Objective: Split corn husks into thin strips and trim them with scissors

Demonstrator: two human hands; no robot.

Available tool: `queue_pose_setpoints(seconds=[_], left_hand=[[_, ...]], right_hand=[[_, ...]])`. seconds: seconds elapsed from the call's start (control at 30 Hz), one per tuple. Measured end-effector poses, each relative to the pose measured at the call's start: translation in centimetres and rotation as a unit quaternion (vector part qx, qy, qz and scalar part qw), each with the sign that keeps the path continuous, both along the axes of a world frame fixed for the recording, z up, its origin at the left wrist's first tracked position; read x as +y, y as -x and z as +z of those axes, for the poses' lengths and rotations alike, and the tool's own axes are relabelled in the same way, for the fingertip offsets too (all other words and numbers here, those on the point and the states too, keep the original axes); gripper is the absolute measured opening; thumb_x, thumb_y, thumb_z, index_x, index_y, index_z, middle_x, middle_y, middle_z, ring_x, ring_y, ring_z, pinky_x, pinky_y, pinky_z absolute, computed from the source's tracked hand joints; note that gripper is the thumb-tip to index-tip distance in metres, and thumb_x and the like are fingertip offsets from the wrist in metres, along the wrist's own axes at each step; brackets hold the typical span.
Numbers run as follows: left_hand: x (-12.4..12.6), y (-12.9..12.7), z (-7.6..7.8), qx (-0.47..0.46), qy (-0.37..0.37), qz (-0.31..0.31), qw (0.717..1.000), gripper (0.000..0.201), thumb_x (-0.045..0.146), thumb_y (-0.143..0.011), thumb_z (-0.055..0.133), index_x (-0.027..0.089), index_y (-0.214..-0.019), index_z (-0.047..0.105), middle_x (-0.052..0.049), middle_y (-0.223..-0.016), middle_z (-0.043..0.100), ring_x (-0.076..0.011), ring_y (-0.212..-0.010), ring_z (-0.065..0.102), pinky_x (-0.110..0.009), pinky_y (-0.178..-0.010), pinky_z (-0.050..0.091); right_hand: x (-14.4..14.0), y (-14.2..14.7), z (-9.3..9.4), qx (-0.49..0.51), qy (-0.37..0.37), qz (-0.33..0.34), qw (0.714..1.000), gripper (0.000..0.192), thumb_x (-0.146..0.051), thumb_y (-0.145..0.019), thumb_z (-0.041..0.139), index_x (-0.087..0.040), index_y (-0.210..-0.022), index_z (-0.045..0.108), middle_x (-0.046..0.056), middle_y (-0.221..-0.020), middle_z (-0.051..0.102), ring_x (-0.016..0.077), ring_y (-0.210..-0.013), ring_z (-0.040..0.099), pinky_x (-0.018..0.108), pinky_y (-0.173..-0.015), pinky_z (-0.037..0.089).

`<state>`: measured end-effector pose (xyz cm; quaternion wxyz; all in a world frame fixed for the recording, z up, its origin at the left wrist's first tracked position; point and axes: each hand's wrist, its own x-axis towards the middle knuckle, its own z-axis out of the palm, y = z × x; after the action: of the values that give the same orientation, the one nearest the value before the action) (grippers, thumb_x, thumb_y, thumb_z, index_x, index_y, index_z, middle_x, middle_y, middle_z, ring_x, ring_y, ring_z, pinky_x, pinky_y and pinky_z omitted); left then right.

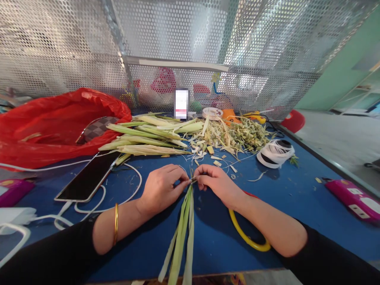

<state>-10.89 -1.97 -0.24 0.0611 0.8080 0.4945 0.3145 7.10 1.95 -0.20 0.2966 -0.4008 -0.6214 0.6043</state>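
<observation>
Hands meet at the middle of the blue tabletop [297, 198], near its front edge: the left hand [162, 188] and right hand [215, 183] both pinch shut on the top end of a bundle of long green leaf strips [182, 229], whose loose tails trail off the front edge. What sits between the fingertips is too small to tell, perhaps a thin tie or the start of a fold. The step appears to be binding or knotting the strips at their head; the next move would call for a tight, steady pinch so they do not splay. Behind lie a pile of pale green stalks [148, 136], trimmed scraps [234, 136], a red plastic bag [50, 122], a phone [89, 176] and a yellow ring [247, 237].
</observation>
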Motion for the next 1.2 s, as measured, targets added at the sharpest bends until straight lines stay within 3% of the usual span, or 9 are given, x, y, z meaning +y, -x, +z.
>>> queue_pose_setpoints(seconds=[0.13,0.33,0.53,0.67,0.8,0.93,1.07,1.2], left_hand=[[0.21,0.16,-0.03,-0.020,0.017,0.010,1.000,0.011,0.021,-0.081,0.056,0.020,-0.070,0.061,0.000,-0.072,0.066,-0.0134,-0.071,0.058,-0.024,-0.067,0.040],[0.16,0.18,-0.06,-0.035,0.042,0.016,0.998,0.010,0.022,-0.080,0.058,0.020,-0.070,0.061,0.000,-0.072,0.065,-0.0137,-0.072,0.058,-0.024,-0.067,0.040],[0.13,0.19,0.09,-0.057,0.069,0.018,0.996,0.010,0.022,-0.078,0.061,0.020,-0.068,0.060,0.001,-0.070,0.064,-0.0127,-0.069,0.057,-0.023,-0.065,0.040],[0.26,0.23,0.06,-0.065,0.085,0.020,0.994,0.010,0.023,-0.077,0.061,0.020,-0.068,0.061,0.002,-0.070,0.064,-0.0121,-0.068,0.057,-0.023,-0.065,0.040],[0.34,0.26,-0.16,-0.078,0.094,0.020,0.992,0.009,0.020,-0.077,0.060,0.020,-0.068,0.062,0.002,-0.070,0.065,-0.0117,-0.068,0.057,-0.022,-0.065,0.040],[0.32,0.23,-0.37,-0.087,0.094,0.019,0.992,0.009,0.020,-0.077,0.059,0.020,-0.069,0.064,0.002,-0.070,0.065,-0.0111,-0.066,0.057,-0.021,-0.063,0.039],[0.30,0.14,-0.35,-0.098,0.094,0.013,0.991,0.008,0.019,-0.076,0.061,0.019,-0.068,0.064,0.003,-0.071,0.066,-0.0107,-0.067,0.058,-0.021,-0.065,0.040],[0.34,0.08,-0.28,-0.098,0.091,0.009,0.991,0.008,0.020,-0.077,0.062,0.019,-0.069,0.063,0.003,-0.070,0.065,-0.0108,-0.067,0.058,-0.022,-0.065,0.040]], right_hand=[[0.06,-0.17,0.03,-0.012,-0.017,-0.002,1.000,0.007,-0.024,-0.076,0.054,-0.017,-0.074,0.056,-0.004,-0.056,0.052,0.0104,-0.055,0.047,0.024,-0.056,0.038],[0.05,-0.42,0.13,-0.074,-0.191,-0.005,0.979,0.013,-0.025,-0.084,0.053,-0.019,-0.073,0.055,-0.003,-0.065,0.050,0.0102,-0.057,0.048,0.025,-0.059,0.039],[-0.20,-0.64,0.07,-0.060,-0.304,0.002,0.951,0.020,-0.026,-0.088,0.052,-0.019,-0.070,0.054,0.002,-0.081,0.052,0.0134,-0.069,0.051,0.026,-0.062,0.041],[-0.46,-0.59,0.24,-0.039,-0.277,0.019,0.960,0.024,-0.028,-0.090,0.049,-0.019,-0.067,0.052,0.003,-0.086,0.054,0.0102,-0.063,0.051,0.025,-0.062,0.043],[-0.56,-0.51,0.58,0.028,-0.149,0.041,0.988,0.025,-0.031,-0.091,0.046,-0.018,-0.071,0.051,0.002,-0.078,0.060,0.0091,-0.055,0.055,0.025,-0.059,0.045],[-0.50,-0.39,0.79,0.093,-0.048,0.071,0.992,0.025,-0.036,-0.091,0.047,-0.018,-0.075,0.050,0.000,-0.067,0.061,0.0120,-0.056,0.061,0.025,-0.055,0.046],[-0.42,-0.26,0.53,0.083,-0.086,0.062,0.991,0.028,-0.036,-0.091,0.048,-0.019,-0.070,0.049,-0.003,-0.063,0.055,0.0113,-0.056,0.060,0.025,-0.059,0.046],[-0.45,-0.42,0.03,0.010,-0.155,0.053,0.987,0.023,-0.032,-0.094,0.044,-0.020,-0.074,0.048,-0.005,-0.057,0.050,0.0097,-0.051,0.054,0.024,-0.058,0.043]])
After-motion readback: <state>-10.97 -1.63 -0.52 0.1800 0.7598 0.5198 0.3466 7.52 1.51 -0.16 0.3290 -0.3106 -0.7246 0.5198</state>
